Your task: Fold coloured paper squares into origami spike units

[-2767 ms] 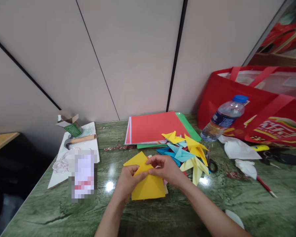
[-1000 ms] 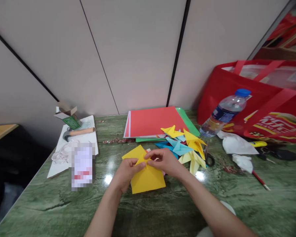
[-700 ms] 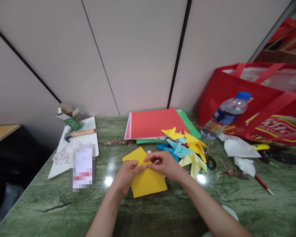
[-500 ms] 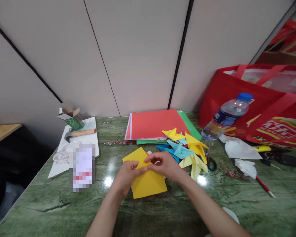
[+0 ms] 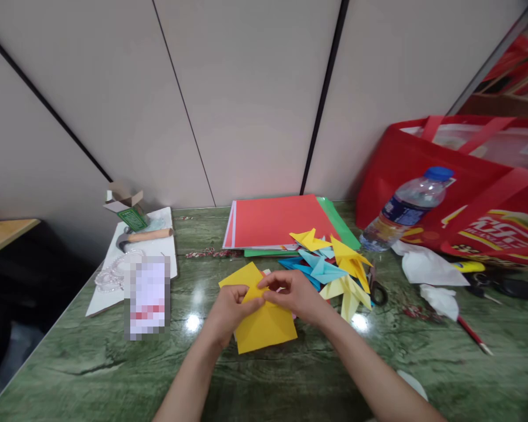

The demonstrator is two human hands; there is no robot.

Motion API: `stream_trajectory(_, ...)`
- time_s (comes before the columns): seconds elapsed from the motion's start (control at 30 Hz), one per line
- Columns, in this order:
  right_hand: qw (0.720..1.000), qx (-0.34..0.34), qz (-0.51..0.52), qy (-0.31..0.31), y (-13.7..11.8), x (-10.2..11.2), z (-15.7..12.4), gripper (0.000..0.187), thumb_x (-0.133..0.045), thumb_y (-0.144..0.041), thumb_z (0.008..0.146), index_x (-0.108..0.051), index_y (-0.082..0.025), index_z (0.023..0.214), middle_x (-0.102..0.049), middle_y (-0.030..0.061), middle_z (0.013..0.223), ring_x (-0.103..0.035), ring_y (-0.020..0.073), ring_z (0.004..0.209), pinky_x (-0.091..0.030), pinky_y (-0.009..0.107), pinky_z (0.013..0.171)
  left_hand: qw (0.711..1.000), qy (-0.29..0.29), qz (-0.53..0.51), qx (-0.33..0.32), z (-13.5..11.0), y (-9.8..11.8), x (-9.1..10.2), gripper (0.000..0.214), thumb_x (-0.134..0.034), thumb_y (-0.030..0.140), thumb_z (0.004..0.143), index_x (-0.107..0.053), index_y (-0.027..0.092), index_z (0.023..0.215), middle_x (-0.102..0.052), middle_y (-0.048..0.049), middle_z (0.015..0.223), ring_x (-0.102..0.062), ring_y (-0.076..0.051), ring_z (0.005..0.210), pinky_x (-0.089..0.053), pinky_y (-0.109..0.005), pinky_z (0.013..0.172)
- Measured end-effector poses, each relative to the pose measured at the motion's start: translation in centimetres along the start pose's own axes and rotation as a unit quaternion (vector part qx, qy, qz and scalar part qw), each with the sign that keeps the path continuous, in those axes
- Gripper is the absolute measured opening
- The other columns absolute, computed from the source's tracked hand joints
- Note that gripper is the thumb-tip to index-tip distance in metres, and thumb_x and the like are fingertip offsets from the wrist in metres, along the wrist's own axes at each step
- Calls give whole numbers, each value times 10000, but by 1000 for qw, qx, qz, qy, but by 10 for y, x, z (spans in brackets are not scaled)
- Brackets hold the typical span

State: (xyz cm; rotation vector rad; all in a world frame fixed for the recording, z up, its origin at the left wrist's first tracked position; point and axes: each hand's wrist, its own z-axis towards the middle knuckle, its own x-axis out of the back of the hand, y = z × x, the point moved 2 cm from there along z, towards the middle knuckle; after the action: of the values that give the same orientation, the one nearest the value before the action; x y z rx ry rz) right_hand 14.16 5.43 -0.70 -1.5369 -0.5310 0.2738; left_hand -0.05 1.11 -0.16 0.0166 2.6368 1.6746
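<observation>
A yellow paper sheet [image 5: 264, 326] lies on the green marble table [image 5: 114, 375], partly folded, with a flap [image 5: 240, 275] sticking up at its far left. My left hand [image 5: 227, 309] pinches the paper near its middle fold. My right hand [image 5: 293, 291] meets it from the right, thumb and fingers pressed on the same fold. Both hands rest on the sheet, fingers closed on it.
Folded yellow and blue paper shapes [image 5: 334, 269] lie just right of my hands. Behind are a stack of red and green sheets [image 5: 273, 223], a water bottle [image 5: 407, 205], a red bag [image 5: 466, 181], tissues [image 5: 426, 269], a hammer [image 5: 143, 237] and a small box [image 5: 125, 208].
The hands keep pinching the yellow sheet at the same fold, with only slight finger shifts. The view has drifted a little.
</observation>
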Motion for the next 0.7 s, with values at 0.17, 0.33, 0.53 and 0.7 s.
stream_trajectory(0.17, 998, -4, 40, 41, 0, 0, 2, 133, -564, -218, 711, -575, -168, 834, -631, 22, 768, -591, 142, 712, -437, 243, 624, 1000, -3, 1, -17, -2, 3, -3, 327, -740, 379, 524, -512, 145, 537, -543, 31, 531, -489, -95, 456, -358, -193, 437)
stream_trajectory(0.33, 999, 3, 17, 32, -3, -5, 3, 168, -506, -305, 766, -544, -162, 687, -552, -6, 645, -522, 129, 600, -390, 239, 557, 997, 10, 47, -53, -2, 3, -5, 403, -708, 381, 547, -375, 168, 469, -354, 75, 477, -333, -52, 426, -235, -168, 393)
stream_trajectory(0.53, 992, 11, -35, 119, -7, -6, 1, 223, -462, -326, 788, -460, -183, 618, -483, -15, 585, -461, 129, 550, -353, 237, 505, 995, -7, 72, -64, 0, 1, -6, 398, -670, 383, 582, -342, 182, 479, -283, 80, 493, -259, -51, 433, -189, -186, 411)
stream_trajectory(0.7, 987, 41, -84, 129, -9, -5, -1, 243, -425, -339, 832, -491, -183, 658, -548, 9, 630, -508, 143, 586, -378, 235, 523, 994, 1, 76, -72, 0, -1, -6, 397, -666, 392, 590, -336, 191, 499, -263, 79, 508, -247, -56, 437, -189, -194, 413)
